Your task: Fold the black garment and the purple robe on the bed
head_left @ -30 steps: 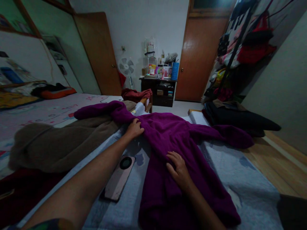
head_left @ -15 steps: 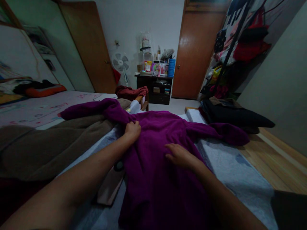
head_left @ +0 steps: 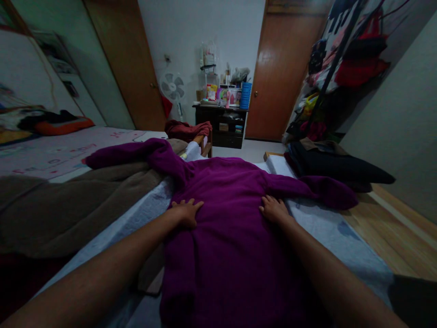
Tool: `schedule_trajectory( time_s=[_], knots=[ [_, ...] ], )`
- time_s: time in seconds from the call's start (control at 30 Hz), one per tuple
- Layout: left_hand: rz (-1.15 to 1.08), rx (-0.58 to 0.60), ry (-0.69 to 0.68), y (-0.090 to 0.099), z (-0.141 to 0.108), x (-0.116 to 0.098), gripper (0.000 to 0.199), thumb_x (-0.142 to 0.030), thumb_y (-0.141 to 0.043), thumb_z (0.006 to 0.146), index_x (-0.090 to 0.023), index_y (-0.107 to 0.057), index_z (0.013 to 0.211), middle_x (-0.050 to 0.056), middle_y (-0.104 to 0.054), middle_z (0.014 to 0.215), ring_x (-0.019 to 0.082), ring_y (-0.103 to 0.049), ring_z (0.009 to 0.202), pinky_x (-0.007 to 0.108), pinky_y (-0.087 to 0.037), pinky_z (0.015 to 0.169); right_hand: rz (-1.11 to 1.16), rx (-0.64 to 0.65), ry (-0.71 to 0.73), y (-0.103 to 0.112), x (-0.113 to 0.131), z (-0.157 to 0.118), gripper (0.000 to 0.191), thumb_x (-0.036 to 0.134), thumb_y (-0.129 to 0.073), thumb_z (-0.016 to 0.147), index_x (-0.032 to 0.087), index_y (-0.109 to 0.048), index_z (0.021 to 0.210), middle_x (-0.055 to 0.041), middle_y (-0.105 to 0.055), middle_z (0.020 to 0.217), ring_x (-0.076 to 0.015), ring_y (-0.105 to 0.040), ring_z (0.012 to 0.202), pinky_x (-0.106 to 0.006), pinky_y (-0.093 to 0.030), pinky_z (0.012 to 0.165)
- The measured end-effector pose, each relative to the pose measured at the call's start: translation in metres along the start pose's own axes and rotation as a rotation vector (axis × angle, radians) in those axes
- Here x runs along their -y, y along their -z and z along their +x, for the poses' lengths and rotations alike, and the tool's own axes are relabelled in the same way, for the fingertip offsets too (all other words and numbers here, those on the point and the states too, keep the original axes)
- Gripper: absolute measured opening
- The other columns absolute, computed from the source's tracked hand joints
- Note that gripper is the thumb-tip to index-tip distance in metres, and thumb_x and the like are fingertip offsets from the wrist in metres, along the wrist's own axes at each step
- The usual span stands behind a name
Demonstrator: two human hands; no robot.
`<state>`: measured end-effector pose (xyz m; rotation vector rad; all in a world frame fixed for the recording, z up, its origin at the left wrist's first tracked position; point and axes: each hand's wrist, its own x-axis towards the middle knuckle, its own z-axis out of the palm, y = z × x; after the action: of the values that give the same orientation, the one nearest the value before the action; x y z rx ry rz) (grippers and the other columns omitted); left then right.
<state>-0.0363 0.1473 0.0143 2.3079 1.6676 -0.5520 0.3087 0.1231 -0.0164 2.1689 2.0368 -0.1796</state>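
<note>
A purple long-sleeved sweater (head_left: 228, 237) lies spread on the bed, its sleeves stretched out to both sides. My left hand (head_left: 187, 212) rests on its left part with fingers spread. On the right side, near the sweater's edge below the sleeve, my right hand (head_left: 274, 208) presses flat with its fingers out. Neither hand grips the cloth. The left sleeve lies over a brown-grey fleece garment (head_left: 78, 209). Partly hidden under my left forearm and the sweater is a flat pale object with a dark edge (head_left: 153, 278).
The bed's pale blue sheet (head_left: 334, 237) shows to the right of the sweater. Folded dark clothes (head_left: 334, 161) are piled at the far right. A reddish cloth (head_left: 187, 130) hangs over a wooden frame ahead. A dark cabinet (head_left: 218, 125) and a fan (head_left: 172, 86) stand by the wall.
My left hand has opened from its closed hold on the sweater and moved down slightly. My right hand has moved right to the sweater's edge. The sweater's body looks flatter and wider.
</note>
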Motion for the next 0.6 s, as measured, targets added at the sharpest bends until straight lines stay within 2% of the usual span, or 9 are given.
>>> schedule_trajectory(
  time_s=[0.07, 0.17, 0.2, 0.27, 0.33, 0.4, 0.47, 0.53, 0.6],
  knots=[
    [0.009, 0.047, -0.015, 0.013, 0.003, 0.006, 0.092, -0.034, -0.072, 0.054, -0.030, -0.044, 0.141, 0.014, -0.045, 0.145, 0.039, -0.048, 0.127, 0.054, -0.042, 0.100, -0.017, 0.037, -0.015, 0.008, -0.001, 0.005, 0.050, 0.038, -0.044, 0.092, 0.013, -0.051, 0.133, -0.0181, -0.047, 0.142, -0.0302, -0.042, 0.132, -0.050, -0.031, 0.106],
    [0.100, 0.128, -0.012, 0.035, 0.012, 0.003, 0.064, -0.033, -0.075, 0.052, -0.021, -0.067, 0.114, 0.015, -0.067, 0.117, 0.034, -0.063, 0.106, 0.041, -0.052, 0.088, -0.015, 0.077, -0.040, 0.028, 0.008, 0.018, 0.037, 0.032, -0.052, 0.086, 0.010, -0.067, 0.111, -0.0218, -0.065, 0.116, -0.0339, -0.061, 0.110, -0.048, -0.045, 0.091],
    [0.129, 0.126, -0.004, 0.041, 0.016, 0.001, 0.054, -0.032, -0.074, 0.054, -0.020, -0.070, 0.106, 0.015, -0.070, 0.111, 0.034, -0.065, 0.102, 0.039, -0.053, 0.085, -0.012, 0.071, -0.041, 0.035, 0.012, 0.024, 0.034, 0.031, -0.052, 0.086, 0.010, -0.069, 0.107, -0.0227, -0.067, 0.111, -0.0344, -0.064, 0.104, -0.047, -0.047, 0.087],
    [0.138, 0.021, -0.024, 0.052, 0.028, -0.003, 0.039, -0.030, -0.068, 0.066, -0.019, -0.070, 0.104, 0.014, -0.071, 0.108, 0.032, -0.066, 0.100, 0.038, -0.053, 0.083, 0.000, 0.022, -0.014, 0.048, 0.019, 0.036, 0.035, 0.030, -0.048, 0.088, 0.009, -0.068, 0.108, -0.0232, -0.067, 0.110, -0.0337, -0.065, 0.102, -0.044, -0.048, 0.085],
    [0.090, -0.166, -0.119, 0.057, 0.041, -0.008, 0.037, -0.029, -0.058, 0.078, -0.021, -0.065, 0.114, 0.013, -0.067, 0.118, 0.028, -0.063, 0.108, 0.037, -0.051, 0.089, 0.016, -0.052, 0.052, 0.058, 0.027, 0.049, 0.039, 0.032, -0.041, 0.092, 0.012, -0.064, 0.116, -0.0202, -0.063, 0.120, -0.0304, -0.061, 0.110, -0.041, -0.045, 0.092],
    [0.040, -0.318, -0.226, 0.058, 0.057, -0.014, 0.042, -0.029, -0.052, 0.085, -0.023, -0.057, 0.126, 0.010, -0.058, 0.134, 0.025, -0.054, 0.123, 0.037, -0.044, 0.101, 0.031, -0.136, 0.137, 0.062, 0.033, 0.063, 0.042, 0.034, -0.038, 0.094, 0.014, -0.056, 0.127, -0.0159, -0.055, 0.135, -0.0267, -0.050, 0.125, -0.038, -0.038, 0.103],
    [0.003, -0.384, -0.264, 0.055, 0.074, -0.020, 0.050, -0.032, -0.052, 0.087, -0.023, -0.048, 0.136, 0.009, -0.043, 0.148, 0.024, -0.038, 0.137, 0.038, -0.035, 0.109, 0.045, -0.218, 0.205, 0.059, 0.037, 0.077, 0.048, 0.037, -0.039, 0.095, 0.014, -0.047, 0.137, -0.0136, -0.043, 0.147, -0.0256, -0.037, 0.136, -0.037, -0.029, 0.110],
    [-0.031, -0.406, -0.239, 0.051, 0.089, -0.024, 0.058, -0.036, -0.052, 0.088, -0.023, -0.038, 0.143, 0.008, -0.029, 0.156, 0.026, -0.024, 0.144, 0.042, -0.028, 0.113, 0.056, -0.273, 0.232, 0.052, 0.037, 0.090, 0.055, 0.040, -0.040, 0.095, 0.014, -0.038, 0.143, -0.0126, -0.033, 0.153, -0.0271, -0.026, 0.141, -0.041, -0.025, 0.112],
    [-0.049, -0.407, -0.209, 0.044, 0.101, -0.024, 0.061, -0.041, -0.049, 0.089, -0.022, -0.033, 0.146, 0.009, -0.023, 0.158, 0.027, -0.018, 0.145, 0.045, -0.026, 0.114, 0.057, -0.261, 0.213, 0.042, 0.033, 0.100, 0.057, 0.045, -0.038, 0.095, 0.018, -0.035, 0.146, -0.0106, -0.029, 0.155, -0.0284, -0.021, 0.143, -0.045, -0.023, 0.113]
  ],
)
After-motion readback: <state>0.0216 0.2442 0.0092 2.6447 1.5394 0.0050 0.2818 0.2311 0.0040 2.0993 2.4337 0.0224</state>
